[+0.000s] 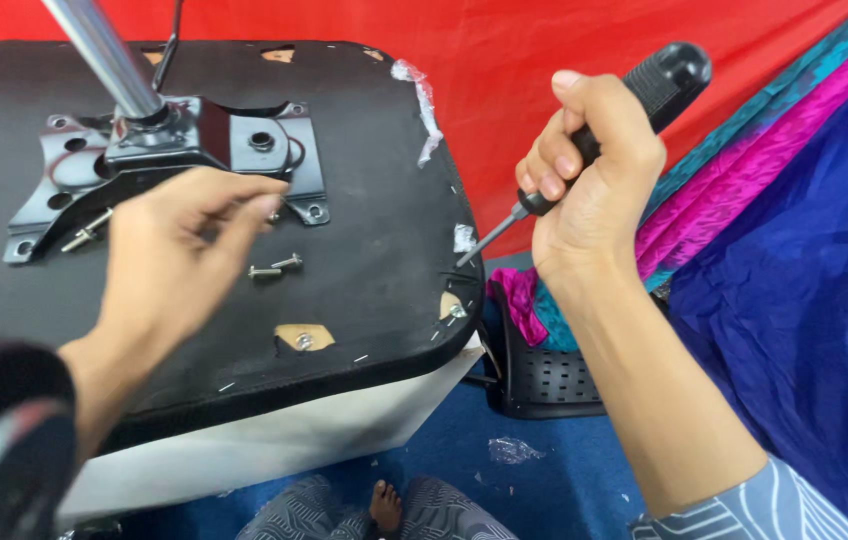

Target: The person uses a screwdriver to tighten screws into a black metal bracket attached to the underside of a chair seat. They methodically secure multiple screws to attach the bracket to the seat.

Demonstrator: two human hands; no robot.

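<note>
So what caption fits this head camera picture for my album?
Right hand grips a screwdriver; left hand reaches loose screws on an upturned chair seat.

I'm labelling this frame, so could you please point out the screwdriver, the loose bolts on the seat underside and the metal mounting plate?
screwdriver (666,72): head view, on the black ribbed handle above the fist.
loose bolts (275,267): head view, on the pair lying on black fabric.
metal mounting plate (262,142): head view, on its raised flat part by the centre hole.
</note>
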